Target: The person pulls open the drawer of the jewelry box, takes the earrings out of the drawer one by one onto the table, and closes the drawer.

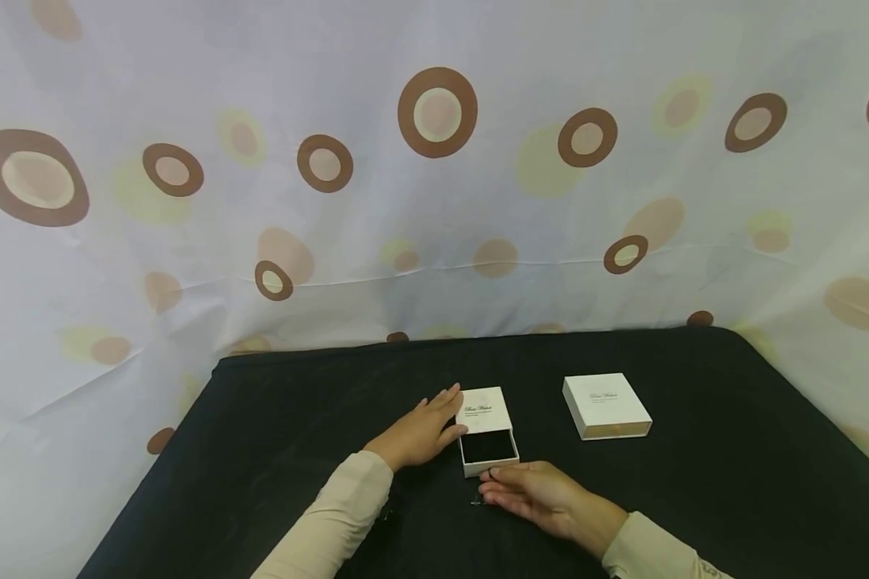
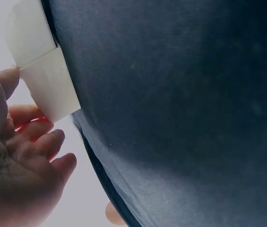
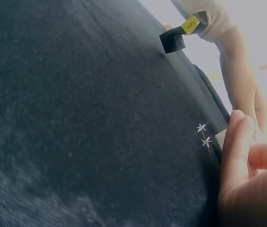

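Observation:
A small white slide-out gift box with dark lettering lies on the black cloth. Its drawer, lined in black, sticks out toward me about halfway. My left hand holds the sleeve from the left, fingers at the far corner and thumb near the seam; the left wrist view shows them along the box side. At the drawer's near right corner, my right hand pinches the front edge with thumb and fingertips, palm turned up. Two small silver star-shaped earrings lie on the cloth beside those fingers.
A larger white box with similar lettering stands to the right on the black cloth-covered table. Behind the table hangs a pale curtain with brown circles. A black device with a yellow label sits at the left sleeve.

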{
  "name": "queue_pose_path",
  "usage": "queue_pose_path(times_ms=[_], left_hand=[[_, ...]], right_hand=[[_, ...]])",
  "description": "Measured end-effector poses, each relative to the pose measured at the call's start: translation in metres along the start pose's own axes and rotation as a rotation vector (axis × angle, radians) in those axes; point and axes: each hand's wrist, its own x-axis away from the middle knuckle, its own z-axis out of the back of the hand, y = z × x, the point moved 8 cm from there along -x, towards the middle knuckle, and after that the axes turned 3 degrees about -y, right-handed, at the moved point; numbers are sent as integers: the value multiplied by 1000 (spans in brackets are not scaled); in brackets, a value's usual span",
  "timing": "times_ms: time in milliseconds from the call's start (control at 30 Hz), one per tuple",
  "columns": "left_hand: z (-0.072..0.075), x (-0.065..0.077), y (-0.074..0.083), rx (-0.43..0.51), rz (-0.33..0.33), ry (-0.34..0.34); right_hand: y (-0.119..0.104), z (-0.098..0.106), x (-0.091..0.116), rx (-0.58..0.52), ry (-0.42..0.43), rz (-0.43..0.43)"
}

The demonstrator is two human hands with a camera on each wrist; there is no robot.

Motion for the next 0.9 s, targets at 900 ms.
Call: queue_pose_path(times_ms=[900], left_hand=[[2, 0, -2, 0, 3, 32]], right_hand=[[-4, -3, -3, 13, 28, 26]])
